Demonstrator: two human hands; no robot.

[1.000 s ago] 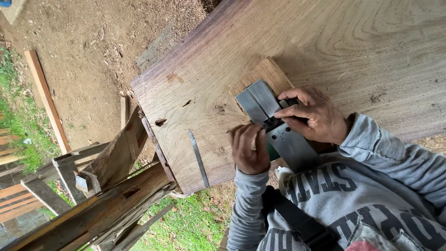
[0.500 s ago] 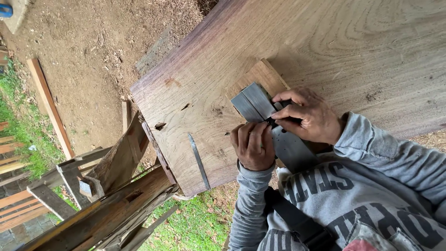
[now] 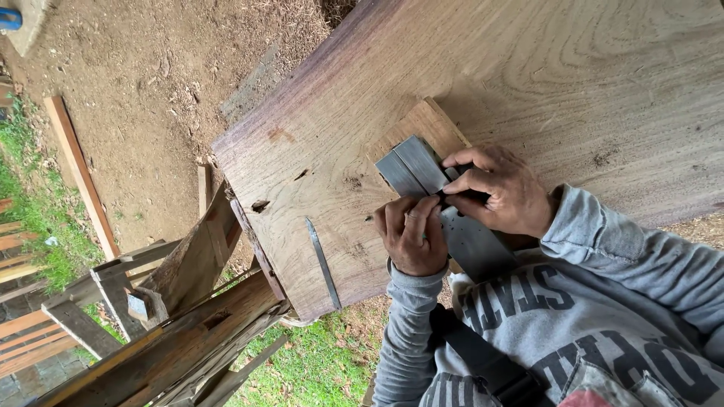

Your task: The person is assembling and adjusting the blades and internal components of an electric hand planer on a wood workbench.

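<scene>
Currently I'm looking down at both hands working on a big wood slab (image 3: 528, 68). Left hand (image 3: 411, 234) is curling closed, fingers (image 3: 407, 215) folding over the near edge of a grey metal tool (image 3: 445, 203), gripping it. Right hand (image 3: 501, 188) is sitting half closed on the same tool, fingertips (image 3: 456, 162) pressing down on its top where the 2 flat grey blades meet. I'm reading it as a square-type tool, but the hands are covering its middle, so I can't tell how the parts are joining.

Tool is lying flat on a small lighter wood piece (image 3: 422, 128), which is resting on the slab near the slab's cut end. 1 blade is pointing up-left over that piece, the wider plate is running down toward the grey sweatshirt (image 3: 603, 316) and disappearing under the wrists. The small piece is mostly hidden under tool and hands; only its upper corner is showing.

Just left of the hands, a narrow flat metal strip (image 3: 324, 264) is lying on the slab, apart from both hands. Can't tell what it is.

Slab is getting cut off at the top and right frame edges. It's sitting on rough timber supports (image 3: 188, 332); how they're carrying it is hard to make out. Dirt ground (image 3: 136, 90) beyond, with 1 loose board (image 3: 79, 177) lying on it.
</scene>
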